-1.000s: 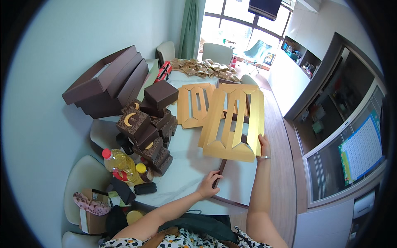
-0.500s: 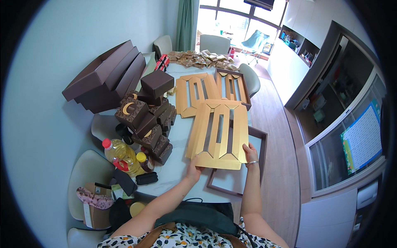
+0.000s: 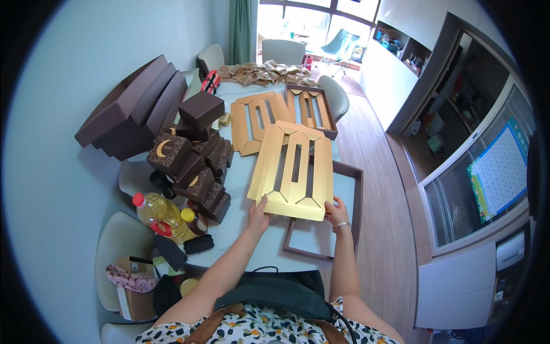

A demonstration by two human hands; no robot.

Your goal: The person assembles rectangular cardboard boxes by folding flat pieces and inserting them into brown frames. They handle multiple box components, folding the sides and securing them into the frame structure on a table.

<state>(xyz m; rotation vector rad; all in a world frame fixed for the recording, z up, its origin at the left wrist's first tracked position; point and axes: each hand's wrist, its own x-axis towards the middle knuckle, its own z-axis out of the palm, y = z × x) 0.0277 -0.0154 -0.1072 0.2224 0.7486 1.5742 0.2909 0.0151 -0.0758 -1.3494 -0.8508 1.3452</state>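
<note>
Gold insert tray (image 3: pixel 293 172) gripped at its near edge by both hands, above the brown frame (image 3: pixel 344 221) on the counter (image 3: pixel 252 235).
Left hand (image 3: pixel 258 215) fingers curled onto the near-left corner, right hand (image 3: pixel 337 211) fingers pinching the near-right corner. Tray is tilted, far end over a second gold insert (image 3: pixel 260 120). Small dark boxes (image 3: pixel 195 166) are stacked just left; oil bottle (image 3: pixel 157 215) sits near the counter's left edge.

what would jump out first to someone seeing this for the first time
The big gold cardboard insert with long slots, held at its near corners by the left hand and right hand over a shallow brown box tray at the table's near right. To its left sits a heap of small dark brown boxes, one with a gold crescent. A second gold insert lies flat behind.
</note>
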